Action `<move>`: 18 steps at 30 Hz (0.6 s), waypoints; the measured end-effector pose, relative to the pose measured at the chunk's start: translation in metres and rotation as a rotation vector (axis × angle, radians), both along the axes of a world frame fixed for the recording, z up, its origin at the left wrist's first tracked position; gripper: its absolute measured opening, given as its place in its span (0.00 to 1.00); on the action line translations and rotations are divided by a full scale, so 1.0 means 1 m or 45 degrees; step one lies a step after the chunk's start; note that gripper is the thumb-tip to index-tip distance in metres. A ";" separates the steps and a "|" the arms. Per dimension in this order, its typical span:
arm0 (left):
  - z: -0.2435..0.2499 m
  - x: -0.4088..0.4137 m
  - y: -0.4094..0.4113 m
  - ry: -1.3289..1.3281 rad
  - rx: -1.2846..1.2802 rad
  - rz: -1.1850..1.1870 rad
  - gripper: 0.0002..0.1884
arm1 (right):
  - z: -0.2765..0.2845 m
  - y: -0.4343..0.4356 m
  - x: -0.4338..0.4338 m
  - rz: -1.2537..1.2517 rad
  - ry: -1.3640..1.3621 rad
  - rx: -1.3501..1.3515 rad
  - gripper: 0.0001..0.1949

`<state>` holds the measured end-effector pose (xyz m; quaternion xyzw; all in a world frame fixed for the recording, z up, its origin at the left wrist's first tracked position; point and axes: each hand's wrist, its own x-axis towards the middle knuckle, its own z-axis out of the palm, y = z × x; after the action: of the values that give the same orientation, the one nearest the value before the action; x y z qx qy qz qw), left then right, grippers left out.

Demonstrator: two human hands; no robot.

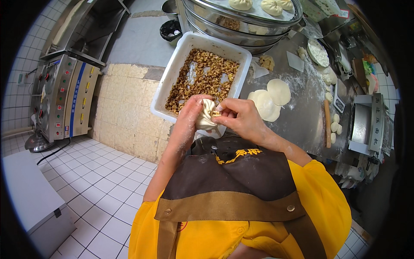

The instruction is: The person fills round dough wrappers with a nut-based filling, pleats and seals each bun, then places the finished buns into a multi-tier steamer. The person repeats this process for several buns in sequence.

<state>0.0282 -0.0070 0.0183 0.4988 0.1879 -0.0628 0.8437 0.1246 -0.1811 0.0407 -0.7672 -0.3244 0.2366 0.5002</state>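
Observation:
A pleated bun of white dough (pixel 205 117) rests in my left hand (pixel 191 111), whose fingers curve around its left side. My right hand (pixel 241 116) pinches the dough's gathered edge at the opening, where a little filling shows. Both hands are above the near edge of a white plastic tub (pixel 245 69) that holds chopped brown filling (pixel 210 73). Flat round dough wrappers (pixel 265 103) lie overlapping on the metal table, right of my right hand.
Steamer trays (pixel 233 35) with pleated buns (pixel 271 7) stand beyond the tub. On the floured metal table (pixel 300 129) are a wooden rolling pin (pixel 327 124), small dough pieces (pixel 335 126), a white scraper (pixel 295 61) and a bowl of flour (pixel 318 52). A dough-pressing machine (pixel 368 124) stands at the right.

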 end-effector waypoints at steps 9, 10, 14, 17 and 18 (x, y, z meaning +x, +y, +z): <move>0.014 -0.002 0.006 0.002 0.031 0.016 0.20 | 0.008 0.004 0.006 0.031 -0.059 -0.035 0.10; 0.016 -0.003 0.008 -0.008 0.011 -0.005 0.21 | 0.009 0.004 0.007 0.027 0.027 -0.008 0.10; 0.013 -0.004 0.003 0.054 -0.111 0.068 0.30 | 0.011 0.005 0.006 0.081 0.026 0.013 0.09; 0.005 -0.003 0.001 0.126 -0.319 0.030 0.28 | 0.009 0.005 0.006 0.207 -0.248 0.055 0.06; 0.002 -0.005 0.001 0.152 -0.341 0.001 0.28 | 0.008 0.004 0.005 0.254 -0.325 0.075 0.06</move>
<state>0.0236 -0.0058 0.0204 0.3771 0.2280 -0.1166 0.8901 0.1292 -0.1770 0.0485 -0.7400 -0.4668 0.1760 0.4512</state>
